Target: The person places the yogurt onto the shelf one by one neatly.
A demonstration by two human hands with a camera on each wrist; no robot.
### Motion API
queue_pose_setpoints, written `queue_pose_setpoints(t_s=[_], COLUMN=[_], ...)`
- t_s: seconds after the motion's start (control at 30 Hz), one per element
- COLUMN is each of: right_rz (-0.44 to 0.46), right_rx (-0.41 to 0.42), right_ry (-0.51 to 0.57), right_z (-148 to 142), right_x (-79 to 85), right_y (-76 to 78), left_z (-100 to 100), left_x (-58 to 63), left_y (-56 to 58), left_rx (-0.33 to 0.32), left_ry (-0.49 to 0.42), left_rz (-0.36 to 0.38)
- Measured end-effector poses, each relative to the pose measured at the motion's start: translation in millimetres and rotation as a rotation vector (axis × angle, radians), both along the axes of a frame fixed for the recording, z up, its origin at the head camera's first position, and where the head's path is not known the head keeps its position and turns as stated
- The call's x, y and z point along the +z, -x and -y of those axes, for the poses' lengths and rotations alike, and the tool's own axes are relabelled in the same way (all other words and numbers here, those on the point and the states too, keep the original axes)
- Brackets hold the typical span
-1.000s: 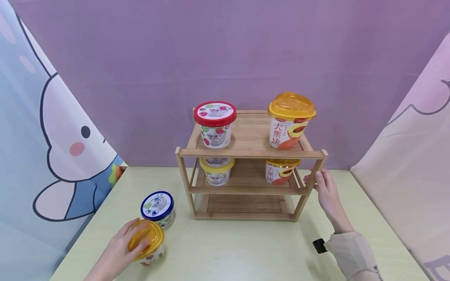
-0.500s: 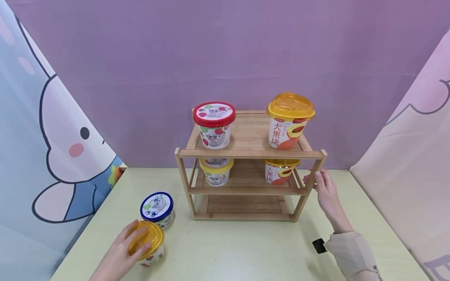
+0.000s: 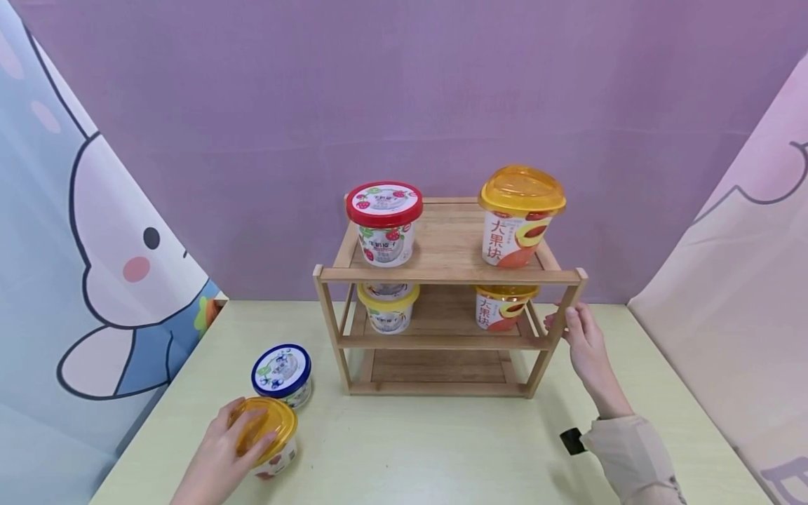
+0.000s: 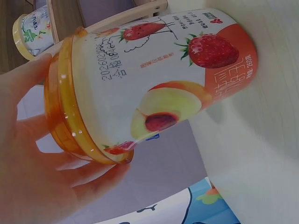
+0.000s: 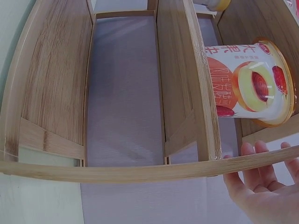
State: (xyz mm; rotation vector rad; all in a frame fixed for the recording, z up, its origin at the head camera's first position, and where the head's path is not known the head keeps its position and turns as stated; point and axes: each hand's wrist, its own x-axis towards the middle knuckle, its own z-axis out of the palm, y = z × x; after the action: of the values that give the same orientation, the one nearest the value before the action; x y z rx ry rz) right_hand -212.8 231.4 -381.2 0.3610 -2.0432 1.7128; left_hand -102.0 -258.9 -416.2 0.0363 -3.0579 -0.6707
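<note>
My left hand [image 3: 217,452] grips a yogurt cup [image 3: 278,459] by its domed orange lid [image 4: 65,107], fingers spread round the rim. Strawberries and a cut peach are printed on the cup's side; its base is at or close to the tabletop. Just behind it stands a shorter blue-lidded cup [image 3: 282,372]. On the right, my right hand [image 3: 588,351] holds the front right post of a wooden three-tier rack [image 3: 442,344]. Its fingertips [image 5: 260,146] show past the post [image 5: 117,172] in the right wrist view.
A red-lidded cup [image 3: 386,242] and an orange-lidded cup [image 3: 514,235] stand on the top shelf. Below them, a yellow-lidded cup [image 3: 388,315] and another orange-lidded cup [image 3: 495,312] sit on the middle shelf. A purple curtain [image 3: 404,105] hangs behind the table.
My left hand and the yogurt cup in it have shifted very slightly to the right. The right hand stays on the rack's post.
</note>
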Motion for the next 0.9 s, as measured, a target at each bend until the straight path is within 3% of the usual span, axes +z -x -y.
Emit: queue_pose_setpoints(t_s=[0.3,0.9], right_rz=[0.011,-0.004], right_rx=[-0.010,-0.006], right_ry=[-0.015,0.025], right_z=[0,1], right_x=[0.2,-1.7], right_y=[0.2,0.9], left_z=[-4,-16], left_x=[-2.0,-3.5], left_y=[1.7,1.1], left_rx=[0.057,0.178], left_ry=[0.009,0.039], left_rz=[0.033,-0.043])
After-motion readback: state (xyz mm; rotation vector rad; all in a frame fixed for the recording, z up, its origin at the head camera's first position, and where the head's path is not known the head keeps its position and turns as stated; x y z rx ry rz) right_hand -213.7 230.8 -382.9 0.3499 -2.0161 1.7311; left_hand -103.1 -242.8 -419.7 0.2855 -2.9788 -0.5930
